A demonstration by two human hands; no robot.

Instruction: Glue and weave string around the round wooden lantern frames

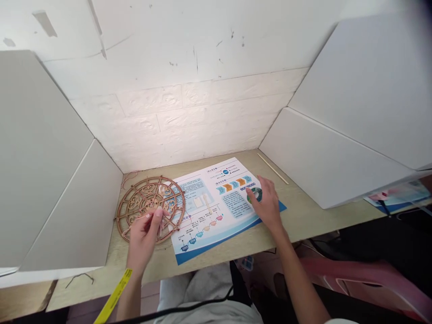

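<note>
Near the lower middle of a round copper-coloured openwork piece, my left hand has its thumb and fingers pinched together; what they hold, if anything, is too small to make out. The round piece overlaps the left part of a printed sheet lying on the table. My right hand rests at the sheet's right side, thumb and fingers apart, over a printed round picture, holding nothing visible. A small pale rectangular piece and a thin pale stick lie on the sheet between my hands.
White panels stand at the left and right, with a white wall behind the table. A thin pale rod lies near the right panel. A dark wire is at the front left, a pink chair at lower right.
</note>
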